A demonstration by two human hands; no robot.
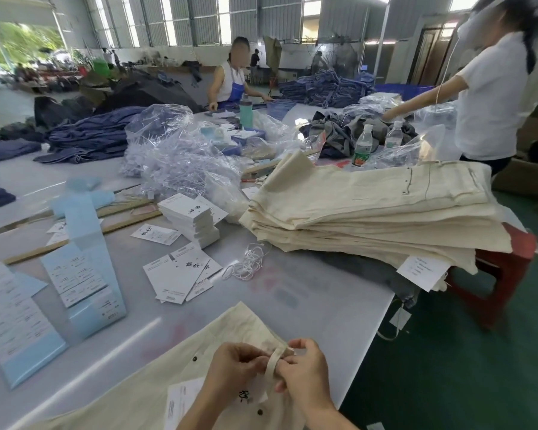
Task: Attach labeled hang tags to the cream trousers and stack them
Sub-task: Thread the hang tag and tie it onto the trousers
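At the left edge of the bench (339, 299) lie pale blue label sheets (16, 318) with small print on them. Just beside them stands a blue folded card stand (89, 274) with more labels on it. Long wooden sticks (128, 220) lie across the bench behind it.

Near the middle, some white hang tags (180, 274) lie spread out flat. Behind them sits a neat stack of hang tags (193, 220). A little bunch of white strings (246, 263) lies just to the right of the loose tags. Farther back is a big heap of clear plastic bags (180, 150).

At the near edge of the bench lie cream trousers (156, 377) with dark buttons. A hang tag (180, 401) rests on them. Both hands are on these trousers. The left hand (233, 364) has its fingers curled, and its grip pinches the belt loop (274, 363). The right hand (305, 373) also has its grip curled round that loop, with a finger poked under it. The two hands touch each other there.

At the right edge of the bench is a tall pile of cream trousers (370, 212), with a tag (423, 271) hanging from its near side. A red stool (507, 268) stands on the floor beside it. Behind the pile stand two water bottles (364, 144).
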